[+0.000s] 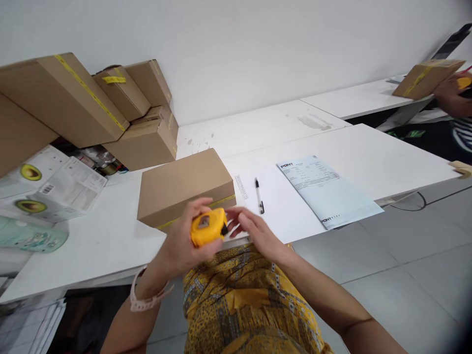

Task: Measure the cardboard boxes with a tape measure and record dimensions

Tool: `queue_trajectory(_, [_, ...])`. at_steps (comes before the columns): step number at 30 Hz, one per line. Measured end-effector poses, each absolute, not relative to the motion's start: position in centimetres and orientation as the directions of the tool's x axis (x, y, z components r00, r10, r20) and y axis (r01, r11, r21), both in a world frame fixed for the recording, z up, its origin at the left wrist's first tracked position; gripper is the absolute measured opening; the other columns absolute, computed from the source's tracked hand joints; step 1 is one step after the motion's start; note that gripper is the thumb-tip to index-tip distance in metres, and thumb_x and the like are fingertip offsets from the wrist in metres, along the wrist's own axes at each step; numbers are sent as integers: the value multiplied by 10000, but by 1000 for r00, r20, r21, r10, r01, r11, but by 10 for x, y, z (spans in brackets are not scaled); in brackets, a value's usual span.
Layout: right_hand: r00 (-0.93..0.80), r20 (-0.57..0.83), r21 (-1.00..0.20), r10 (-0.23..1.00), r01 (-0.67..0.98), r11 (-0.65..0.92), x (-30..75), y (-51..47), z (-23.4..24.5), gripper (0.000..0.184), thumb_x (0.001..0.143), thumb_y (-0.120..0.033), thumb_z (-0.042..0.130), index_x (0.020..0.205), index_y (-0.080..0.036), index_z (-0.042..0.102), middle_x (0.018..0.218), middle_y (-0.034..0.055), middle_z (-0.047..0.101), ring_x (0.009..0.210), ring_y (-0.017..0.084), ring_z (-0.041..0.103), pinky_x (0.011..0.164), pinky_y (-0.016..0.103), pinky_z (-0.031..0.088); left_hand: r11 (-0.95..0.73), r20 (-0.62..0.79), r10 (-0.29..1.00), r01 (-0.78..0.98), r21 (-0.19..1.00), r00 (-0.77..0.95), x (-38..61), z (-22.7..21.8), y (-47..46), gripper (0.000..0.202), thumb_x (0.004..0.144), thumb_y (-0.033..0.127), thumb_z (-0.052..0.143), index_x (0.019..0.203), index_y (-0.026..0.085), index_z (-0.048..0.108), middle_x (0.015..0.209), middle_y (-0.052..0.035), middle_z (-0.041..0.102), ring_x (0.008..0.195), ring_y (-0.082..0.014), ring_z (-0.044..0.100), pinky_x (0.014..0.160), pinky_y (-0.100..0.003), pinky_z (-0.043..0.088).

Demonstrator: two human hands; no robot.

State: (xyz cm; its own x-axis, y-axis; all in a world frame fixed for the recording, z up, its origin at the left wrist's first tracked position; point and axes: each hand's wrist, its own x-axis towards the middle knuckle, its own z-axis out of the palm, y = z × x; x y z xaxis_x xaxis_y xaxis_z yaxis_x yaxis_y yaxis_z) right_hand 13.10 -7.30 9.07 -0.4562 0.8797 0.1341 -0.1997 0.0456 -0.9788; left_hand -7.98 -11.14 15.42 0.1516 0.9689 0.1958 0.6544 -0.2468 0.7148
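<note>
A yellow tape measure (209, 227) is gripped in my left hand (180, 248), held just in front of the table's near edge. My right hand (260, 233) is close beside the tape measure's black end, its fingers loosely bent and apart; whether a fingertip touches the case I cannot tell. Behind my left hand, a closed cardboard box (186, 184) with yellow tape along its side lies on the white table (106, 241). A black-and-clear pen (259, 195) rests on a white sheet of paper (273, 211) to the right of the box.
Cardboard boxes (86, 98) are stacked at the left against the wall. White cartons with avocado pictures (73, 184) and a mint-green bottle (33, 234) stand below them. A pale blue printed document (328, 191) lies right. Far right, another person's hand (452, 98) is at a cardboard box (426, 78).
</note>
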Motion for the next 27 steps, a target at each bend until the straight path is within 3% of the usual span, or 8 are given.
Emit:
queue_trajectory(2, [-573,80,-964,815,-253,-83,123,-88,92,472,953,-637,509,1184,-239,617,960,50,663,836,176,645,768,345,540,-227,124,972,650,725,201,-76,152,-131,689,729,282,720,1361,299,446,1111,-46,672,847,-209,691,755,-344,553])
queue_trajectory(8, [-651,-40,-949,758,-213,-233,113,-90,88,484,893,-701,565,866,-217,559,772,10,626,710,148,605,666,300,497,-40,-41,989,532,846,140,-114,148,-153,691,719,311,738,1359,316,480,1132,-76,693,857,-251,708,692,-349,563])
queue_trajectory(13, [-464,42,-952,885,-286,-105,127,-32,109,508,827,-723,625,802,-224,533,688,-4,586,619,141,547,599,301,481,83,13,982,489,868,-190,-183,182,-149,556,692,541,767,1214,405,632,1079,-27,742,940,-323,687,764,-446,536])
queue_trajectory(15, [-306,69,-949,949,-313,-32,134,6,117,499,814,-701,650,758,-226,509,659,-14,540,584,125,490,563,285,443,145,-9,961,474,868,-277,-214,198,-139,586,645,608,794,1168,374,673,991,-13,763,916,-318,683,817,-465,519])
queue_trajectory(17, [-259,62,-964,964,-268,-10,136,43,121,475,812,-661,676,740,-225,501,657,-11,520,587,126,473,548,281,416,219,-64,936,430,876,-345,-245,208,-126,639,601,661,816,1126,318,692,938,-12,774,849,-290,680,784,-441,518])
queue_trajectory(23, [-297,-11,-999,955,-41,-24,109,101,113,450,860,-594,646,668,-210,511,683,8,540,587,114,458,562,275,407,244,-150,958,419,874,-246,-315,205,-89,510,795,624,712,1160,268,708,1002,21,772,859,-176,634,719,-283,515])
queue_trajectory(25, [-296,-33,-999,954,12,-31,99,108,110,435,870,-580,636,676,-207,524,703,24,570,588,119,475,564,280,413,234,-159,965,410,881,-210,-323,201,-81,501,799,612,713,1145,250,729,1031,10,771,861,-169,640,745,-286,536])
queue_trajectory(27, [-296,-49,-998,954,52,-35,91,112,110,419,878,-570,626,691,-205,541,726,41,597,602,132,503,572,290,425,218,-126,966,447,868,-228,-323,198,-76,551,761,636,714,1124,224,754,1061,-46,779,879,-223,680,753,-337,576])
